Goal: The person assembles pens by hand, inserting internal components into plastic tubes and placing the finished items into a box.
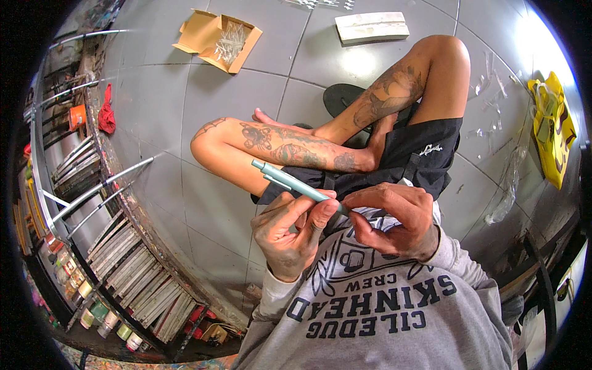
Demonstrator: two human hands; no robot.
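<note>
A pale teal click pen [287,180] is held slantwise in front of my chest, its clip and button end pointing up and to the left. My left hand [293,228] is closed round the barrel, thumb and fingertips pinching it near the middle. At the pen's lower end, my right hand [398,219] is closed with its fingertips on the tip. The tip itself is mostly hidden by the fingers. A small pale bit shows between the right thumb and fingers, too unclear to name.
An opened cardboard box [242,57] with thin clear pieces lies on the tiled floor ahead, beside a white block [372,28]. Plastic scraps [509,185] and a yellow bag [550,129] are at right. A rack [139,277] of frames and jars stands left.
</note>
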